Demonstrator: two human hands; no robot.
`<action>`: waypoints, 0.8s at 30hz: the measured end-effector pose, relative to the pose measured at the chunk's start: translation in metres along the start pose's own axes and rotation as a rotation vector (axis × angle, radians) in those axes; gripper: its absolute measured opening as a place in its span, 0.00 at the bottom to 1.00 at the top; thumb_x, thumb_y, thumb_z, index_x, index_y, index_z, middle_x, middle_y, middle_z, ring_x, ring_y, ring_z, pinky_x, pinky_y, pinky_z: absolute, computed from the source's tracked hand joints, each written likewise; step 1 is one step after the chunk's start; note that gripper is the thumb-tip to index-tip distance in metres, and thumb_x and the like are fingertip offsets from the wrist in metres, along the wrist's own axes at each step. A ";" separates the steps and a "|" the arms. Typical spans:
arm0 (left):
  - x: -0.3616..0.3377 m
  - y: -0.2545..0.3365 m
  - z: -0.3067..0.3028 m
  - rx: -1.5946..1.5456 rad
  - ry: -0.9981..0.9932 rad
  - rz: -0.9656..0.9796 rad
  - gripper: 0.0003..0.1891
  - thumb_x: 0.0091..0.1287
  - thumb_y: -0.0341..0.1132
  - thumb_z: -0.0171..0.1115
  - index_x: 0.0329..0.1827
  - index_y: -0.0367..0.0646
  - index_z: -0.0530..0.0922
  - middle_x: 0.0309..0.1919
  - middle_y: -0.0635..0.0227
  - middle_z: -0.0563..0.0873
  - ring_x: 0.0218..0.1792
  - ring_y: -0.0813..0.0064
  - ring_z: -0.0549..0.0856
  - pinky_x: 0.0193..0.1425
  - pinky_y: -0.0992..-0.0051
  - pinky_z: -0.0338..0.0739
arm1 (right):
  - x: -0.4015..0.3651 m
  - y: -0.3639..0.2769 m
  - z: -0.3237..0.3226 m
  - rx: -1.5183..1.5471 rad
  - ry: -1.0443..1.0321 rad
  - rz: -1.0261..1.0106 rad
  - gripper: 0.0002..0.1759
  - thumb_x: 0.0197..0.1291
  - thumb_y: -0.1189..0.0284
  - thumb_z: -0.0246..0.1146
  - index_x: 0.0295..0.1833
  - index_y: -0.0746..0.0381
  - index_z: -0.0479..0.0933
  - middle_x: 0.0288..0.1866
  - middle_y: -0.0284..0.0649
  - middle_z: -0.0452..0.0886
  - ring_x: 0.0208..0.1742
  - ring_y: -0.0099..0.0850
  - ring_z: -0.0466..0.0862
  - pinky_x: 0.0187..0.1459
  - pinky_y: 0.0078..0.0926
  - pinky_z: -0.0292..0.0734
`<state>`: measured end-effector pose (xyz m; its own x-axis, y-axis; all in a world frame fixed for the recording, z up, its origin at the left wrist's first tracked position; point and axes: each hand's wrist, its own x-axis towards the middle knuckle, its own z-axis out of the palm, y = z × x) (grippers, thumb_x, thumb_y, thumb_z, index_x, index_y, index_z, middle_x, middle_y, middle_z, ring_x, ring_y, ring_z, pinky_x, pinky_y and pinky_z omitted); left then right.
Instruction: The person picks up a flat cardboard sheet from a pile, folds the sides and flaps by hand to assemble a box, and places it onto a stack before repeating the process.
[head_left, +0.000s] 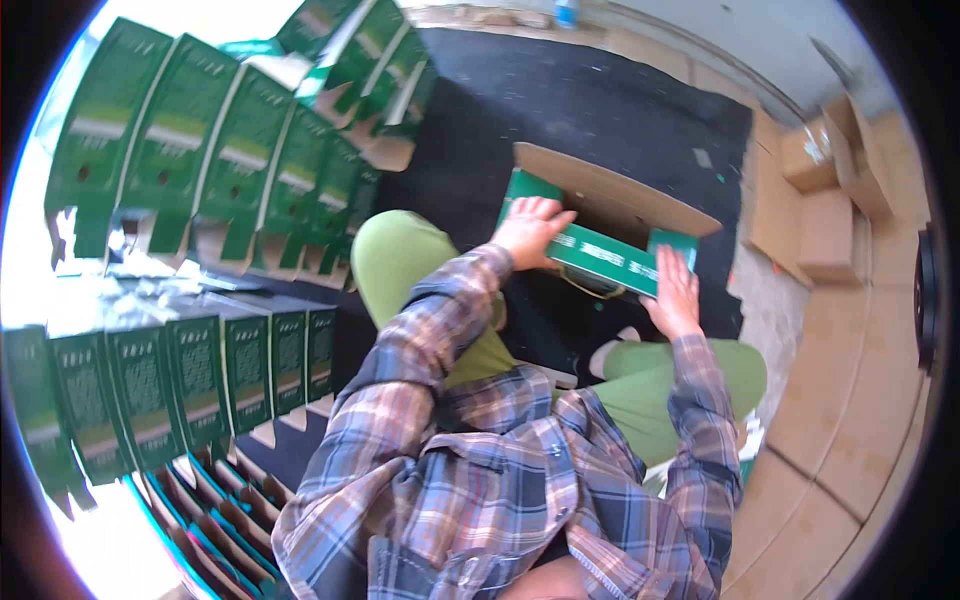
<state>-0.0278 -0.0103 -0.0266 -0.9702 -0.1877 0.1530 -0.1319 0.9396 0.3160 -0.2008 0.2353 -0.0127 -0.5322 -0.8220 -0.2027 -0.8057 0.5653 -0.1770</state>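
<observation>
A green cardboard carton (605,262) with white lettering stands between my knees, its top open toward me. Its long brown far flap (610,185) is raised, and a small green end flap (672,242) sticks out on the right. My left hand (535,230) is bent over the carton's left corner, its fingers closed on the edge. On the right corner lies my right hand (675,290), fingers stretched out flat over the carton's near wall and end flap. The inside of the carton is dark.
Green cartons (225,140) stand in a row at the upper left, with more green cartons (190,380) below them. Opened cartons (215,510) show dividers at the lower left. Brown cardboard boxes (830,240) and sheets line the right. A black mat (590,90) covers the floor.
</observation>
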 end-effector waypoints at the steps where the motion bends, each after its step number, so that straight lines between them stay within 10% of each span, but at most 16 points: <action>1: -0.001 0.002 -0.002 0.026 -0.025 -0.002 0.44 0.39 0.44 0.76 0.64 0.49 0.69 0.51 0.63 0.73 0.56 0.59 0.70 0.62 0.60 0.62 | 0.000 -0.002 0.000 0.002 -0.019 0.014 0.53 0.45 0.70 0.70 0.74 0.57 0.47 0.76 0.39 0.51 0.76 0.39 0.49 0.69 0.54 0.50; 12: -0.003 0.005 -0.005 -0.004 -0.066 0.016 0.38 0.37 0.41 0.76 0.57 0.47 0.73 0.44 0.66 0.74 0.51 0.63 0.73 0.56 0.62 0.64 | 0.007 -0.001 -0.002 0.015 0.081 -0.001 0.55 0.40 0.75 0.72 0.74 0.58 0.50 0.76 0.44 0.50 0.76 0.45 0.48 0.70 0.46 0.53; 17: -0.003 0.006 -0.018 -0.049 -0.033 -0.089 0.38 0.38 0.43 0.75 0.57 0.45 0.72 0.45 0.63 0.74 0.52 0.61 0.72 0.57 0.61 0.64 | 0.012 0.020 -0.021 0.263 0.432 -0.002 0.50 0.45 0.72 0.71 0.73 0.61 0.53 0.74 0.49 0.53 0.75 0.47 0.52 0.72 0.39 0.50; 24: 0.010 0.006 -0.088 -0.266 0.556 -0.322 0.41 0.37 0.43 0.76 0.57 0.43 0.69 0.49 0.58 0.72 0.54 0.56 0.69 0.58 0.57 0.62 | 0.020 0.049 -0.037 0.643 0.649 0.235 0.35 0.57 0.71 0.64 0.69 0.64 0.60 0.70 0.48 0.63 0.69 0.41 0.64 0.62 0.40 0.65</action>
<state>-0.0207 -0.0322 0.0594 -0.6338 -0.6310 0.4473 -0.2726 0.7234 0.6343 -0.2605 0.2444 0.0104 -0.8596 -0.4506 0.2407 -0.4642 0.4921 -0.7365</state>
